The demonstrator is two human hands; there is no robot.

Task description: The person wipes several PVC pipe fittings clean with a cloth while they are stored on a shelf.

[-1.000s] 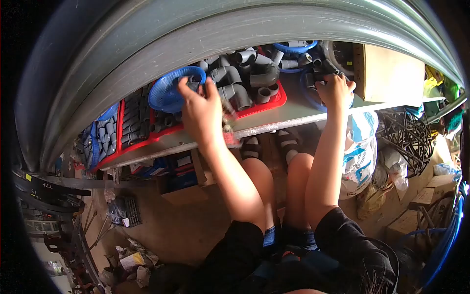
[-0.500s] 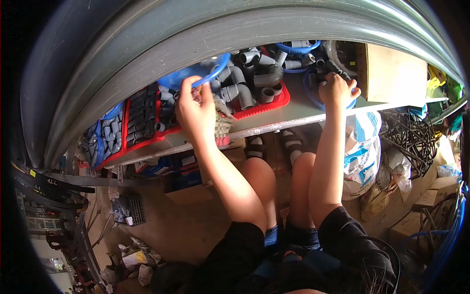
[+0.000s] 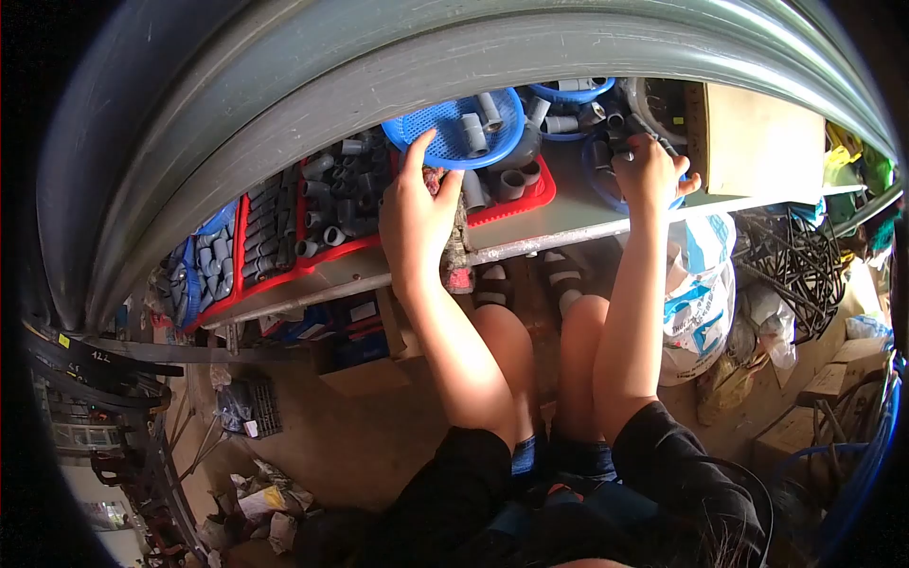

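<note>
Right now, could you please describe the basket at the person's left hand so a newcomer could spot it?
On the long grey metal shelf, above the red plastic trays, the left hand touches a round blue perforated plastic basket. Unlike its neighbours, it is tipped up, holding only two grey pipe fittings.

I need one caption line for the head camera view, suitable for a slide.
Left hand holds a blue basket of grey pipe fittings over red trays; right hand grips another blue basket's rim.

Shelf packed w/ fittings; front edge free.
</note>
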